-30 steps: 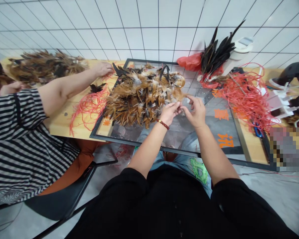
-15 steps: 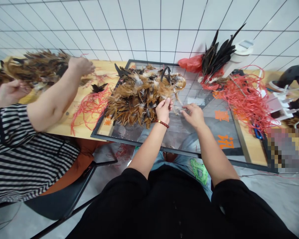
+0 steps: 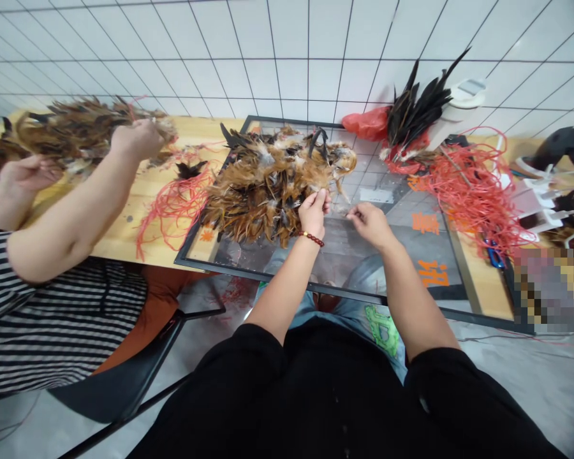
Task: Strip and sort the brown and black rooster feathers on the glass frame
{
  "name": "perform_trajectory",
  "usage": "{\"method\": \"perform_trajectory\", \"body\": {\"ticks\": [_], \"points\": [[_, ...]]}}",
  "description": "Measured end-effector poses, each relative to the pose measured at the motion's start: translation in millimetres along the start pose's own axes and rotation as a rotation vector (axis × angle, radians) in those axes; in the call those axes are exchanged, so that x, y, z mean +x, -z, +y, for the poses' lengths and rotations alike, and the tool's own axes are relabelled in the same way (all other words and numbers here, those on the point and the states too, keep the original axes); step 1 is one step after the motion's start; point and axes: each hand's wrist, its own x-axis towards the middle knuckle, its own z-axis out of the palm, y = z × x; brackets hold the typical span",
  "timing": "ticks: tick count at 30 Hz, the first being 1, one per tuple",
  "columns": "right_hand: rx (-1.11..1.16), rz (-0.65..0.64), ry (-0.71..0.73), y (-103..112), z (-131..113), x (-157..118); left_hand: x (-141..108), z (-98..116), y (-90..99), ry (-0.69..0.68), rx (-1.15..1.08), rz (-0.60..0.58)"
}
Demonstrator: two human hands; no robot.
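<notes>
A heap of brown and black feathers [image 3: 263, 185] lies on a black-framed glass panel [image 3: 335, 261]. At its right edge my left hand [image 3: 314, 212], with a beaded bracelet on the wrist, has thumb and fingers pinched on brown feathers. Just to the right, over the glass, my right hand [image 3: 369, 223] is closed with thumb and fingertips together. Whatever is between those fingertips is too small to make out. Pale fluff is near them.
To the left, a co-worker's hands [image 3: 136, 140] are at another feather bundle [image 3: 71, 131]. Red plastic strands [image 3: 172, 207] lie between us. More strands [image 3: 469, 191], dark feathers [image 3: 418, 95] in red plastic and blue-handled scissors [image 3: 495, 254] are on the right. A tiled wall [image 3: 287, 80] stands behind.
My right hand's fingers, spread apart before, are now pinched together. My left hand stays at the heap's edge. The co-worker's arm has moved left and slightly down.
</notes>
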Motion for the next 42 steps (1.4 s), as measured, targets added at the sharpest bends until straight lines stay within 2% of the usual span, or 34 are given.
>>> {"method": "perform_trajectory", "body": {"ticks": [3,5,8,12,21,25,30,35,39,40,42], "points": [[0.426,0.123,-0.219,-3,-2,5,-2,-1,-0.5,0.025,0.02,-0.028],[0.699,0.143,-0.336,-4,-5,8,-5,0,-1.7,0.062,0.041,-0.068],[0.872,0.149,-0.364,-4,-10,8,-11,0,-3.8,0.117,0.082,-0.127],[0.894,0.15,-0.337,-3,-14,8,-16,-1,-5.9,0.149,0.133,-0.165],[0.996,0.136,-0.378,-3,-19,7,-17,-2,-6.7,0.128,0.227,-0.205],[0.942,0.164,-0.384,-7,-17,7,-19,-2,-6.2,0.135,0.281,-0.272],[0.852,0.21,-0.309,-11,-12,8,-17,-7,-5.2,0.136,0.326,-0.315],[0.8,0.194,-0.304,-6,-12,7,-14,-10,-4.7,0.015,0.422,-0.281],[0.708,0.04,-0.274,-1,-14,5,-14,-7,-4.8,0.049,0.348,-0.286],[0.684,0.041,-0.27,0,-14,5,-14,-5,-4.9,0.057,0.336,-0.284],[0.652,0.132,-0.29,2,-11,5,-13,-4,-4.8,0.042,0.304,-0.239]]}}
